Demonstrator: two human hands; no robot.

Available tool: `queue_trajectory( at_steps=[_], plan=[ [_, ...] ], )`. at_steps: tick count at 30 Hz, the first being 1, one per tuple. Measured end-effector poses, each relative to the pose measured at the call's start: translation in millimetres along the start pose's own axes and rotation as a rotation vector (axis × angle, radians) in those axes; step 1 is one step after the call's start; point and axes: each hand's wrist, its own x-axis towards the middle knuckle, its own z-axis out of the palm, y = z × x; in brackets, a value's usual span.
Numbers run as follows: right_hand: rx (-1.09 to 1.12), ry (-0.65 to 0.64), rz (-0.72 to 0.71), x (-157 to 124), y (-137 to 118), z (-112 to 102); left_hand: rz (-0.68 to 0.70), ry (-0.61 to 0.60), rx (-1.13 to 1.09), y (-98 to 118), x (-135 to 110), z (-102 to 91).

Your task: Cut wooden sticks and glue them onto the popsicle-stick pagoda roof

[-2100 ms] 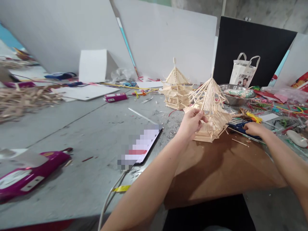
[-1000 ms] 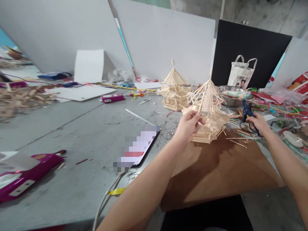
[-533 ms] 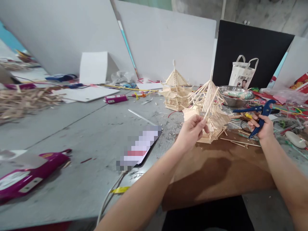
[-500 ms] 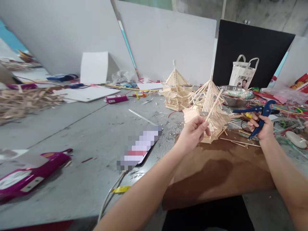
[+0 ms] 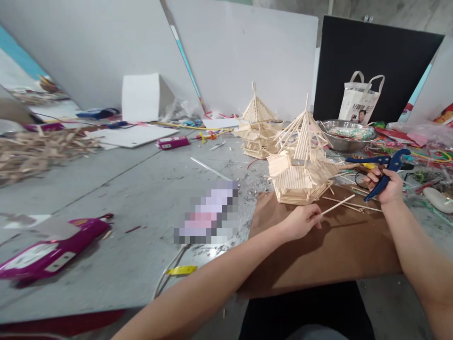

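Head view: two hands, one stick, one tool.

Stick (image 5: pixel 338 205): pale and slim, above the brown board (image 5: pixel 336 259), its shadow beneath. Long axis slants from near left to far right; free end points toward the right hand (image 5: pixel 386 186). Any tilt up or down cannot be told.

Left hand (image 5: pixel 305 222): fingers drawn together, pinching the stick at its near end, which seems to keep the remaining length exposed.

Right hand: curled around part of the blue tool (image 5: pixel 394 163), whose arms stand apart; a one-handed grip, perhaps leaving the other hand for the stick.

Loose sticks (image 5: pixel 347 206): on the board, near both hands, probably for easy reach.

Near model (image 5: pixel 300 177): stick-built, upright at the board's far edge, spire up.

Far model (image 5: pixel 257 134): similar, upright behind it.

Bowl (image 5: pixel 347 147): metal, behind the tool.
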Motion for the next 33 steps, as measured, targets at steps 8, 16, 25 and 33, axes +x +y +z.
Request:
queue_trajectory(
  at_steps=[8,16,25,33],
  plan=[
    [-0.037,-0.066,-0.065,-1,-4,-2,0.007,0.039,0.022,-5,13,0.6],
    [0.027,-0.074,-0.071,-2,-7,2,0.003,0.116,0.034,-14,28,-3.5],
    [-0.127,-0.128,-0.118,-11,-8,11,-0.018,0.187,0.030,-17,44,-6.8],
    [-0.254,-0.101,-0.136,-16,-7,18,-0.060,0.353,0.017,-30,56,-18.9]
  ],
)
